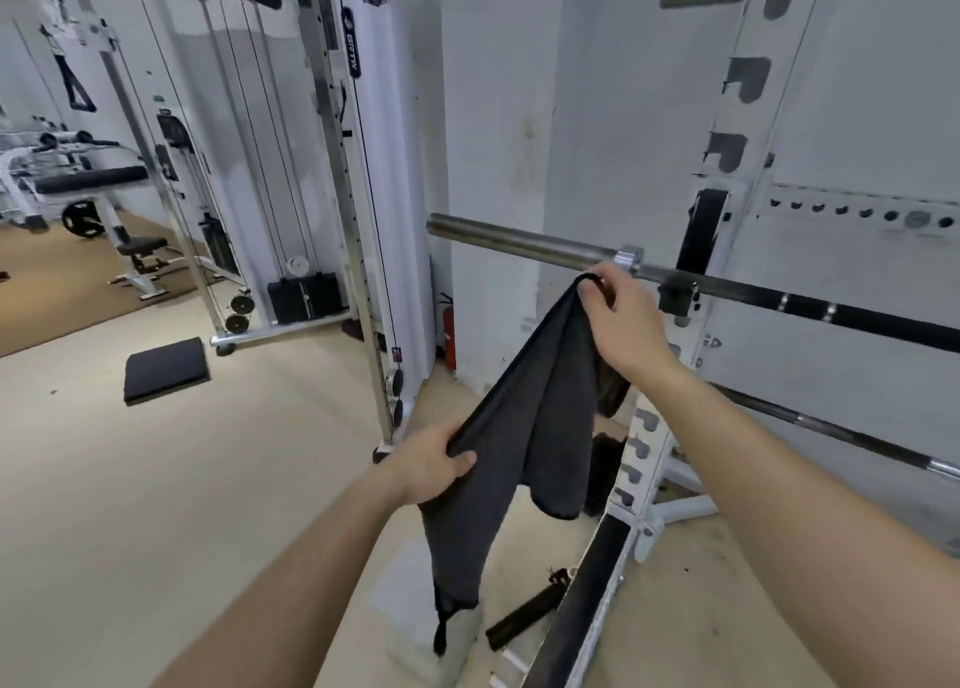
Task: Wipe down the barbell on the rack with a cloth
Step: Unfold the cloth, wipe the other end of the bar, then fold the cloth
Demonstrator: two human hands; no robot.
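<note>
A steel barbell point(524, 243) lies across the white rack point(737, 116), its bare sleeve pointing left and its dark shaft running off to the right. A dark grey cloth point(524, 417) hangs stretched between my hands, below and in front of the bar. My right hand point(618, 318) pinches the cloth's top edge just under the sleeve collar, not touching the bar. My left hand point(434, 464) grips a lower part of the cloth, whose tail hangs down towards the floor.
A second barbell point(841, 430) rests lower on the rack at the right. The rack's base frame point(597, 583) runs along the floor beneath my right arm. A cable machine point(353, 168) stands left of the bar, with a black floor pad point(166, 368) and a bench point(88, 181) beyond.
</note>
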